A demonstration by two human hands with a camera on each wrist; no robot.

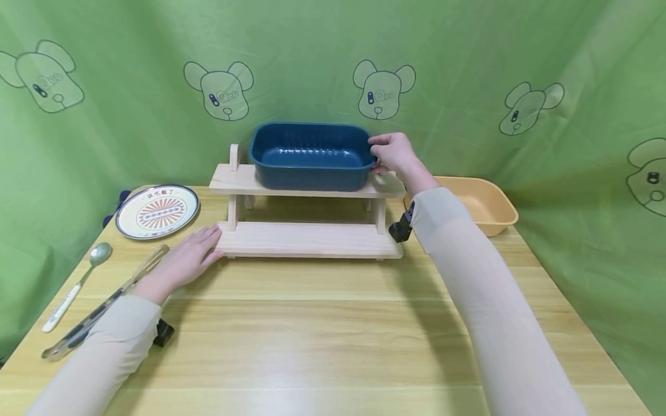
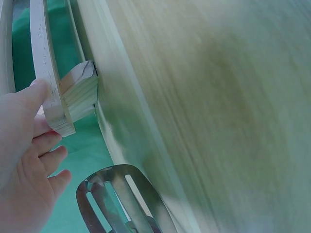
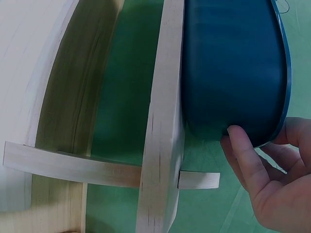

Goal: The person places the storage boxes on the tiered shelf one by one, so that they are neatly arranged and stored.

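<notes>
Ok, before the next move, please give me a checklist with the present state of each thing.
Right hand holds the blue bin: ok.
Left hand touches the shelf: ok.
Bin upright on the shelf's upper board: ok.
Plate apart from the shelf: ok.
Turner clear of left arm: not ok, the arm passes over it.
Yellow tub apart from shelf: cannot tell, partly hidden.

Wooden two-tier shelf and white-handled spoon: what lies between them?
The left hand, touching the shelf, and a slotted metal utensil, nearer the spoon; the head view shows this.
</notes>
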